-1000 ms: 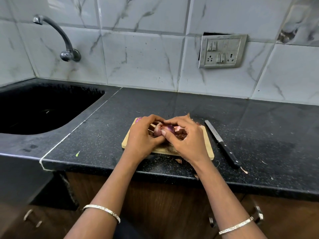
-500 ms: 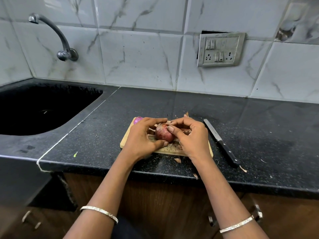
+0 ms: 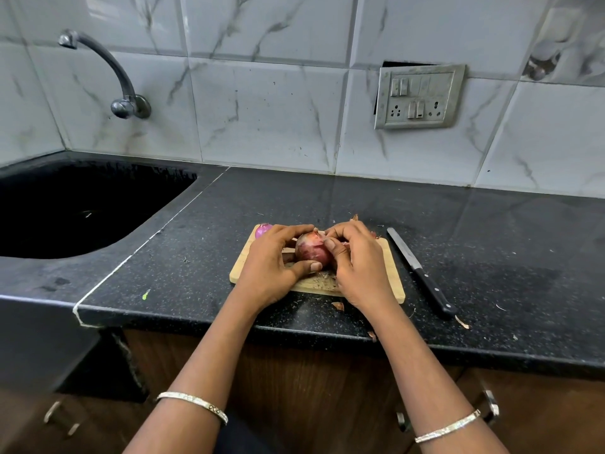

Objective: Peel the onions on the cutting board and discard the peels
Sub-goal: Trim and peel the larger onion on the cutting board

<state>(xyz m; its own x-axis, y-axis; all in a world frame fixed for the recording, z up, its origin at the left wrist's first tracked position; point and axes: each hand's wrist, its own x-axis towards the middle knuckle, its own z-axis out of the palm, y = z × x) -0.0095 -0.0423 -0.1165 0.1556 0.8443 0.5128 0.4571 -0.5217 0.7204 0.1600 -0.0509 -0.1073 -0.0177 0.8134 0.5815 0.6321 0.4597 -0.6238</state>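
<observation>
A red onion point(image 3: 311, 252) with dry skin sits between both hands over the wooden cutting board point(image 3: 391, 273). My left hand point(image 3: 271, 260) grips its left side, thumb underneath and fingers over the top. My right hand point(image 3: 355, 260) holds the right side and pinches loose skin at the onion's top. A second, purple onion point(image 3: 263, 229) lies at the board's far left corner, half hidden behind my left hand. Peel scraps point(image 3: 322, 276) lie on the board under the hands.
A black-handled knife point(image 3: 419, 273) lies on the black counter right of the board. Peel bits point(image 3: 338, 305) lie near the counter's front edge. A dark sink point(image 3: 75, 208) with a tap point(image 3: 111, 73) is at the left. A switch panel point(image 3: 420, 96) is on the tiled wall.
The onion has been turned in my hands so more of its reddish skin faces up. My right fingers have shifted to the top of the onion.
</observation>
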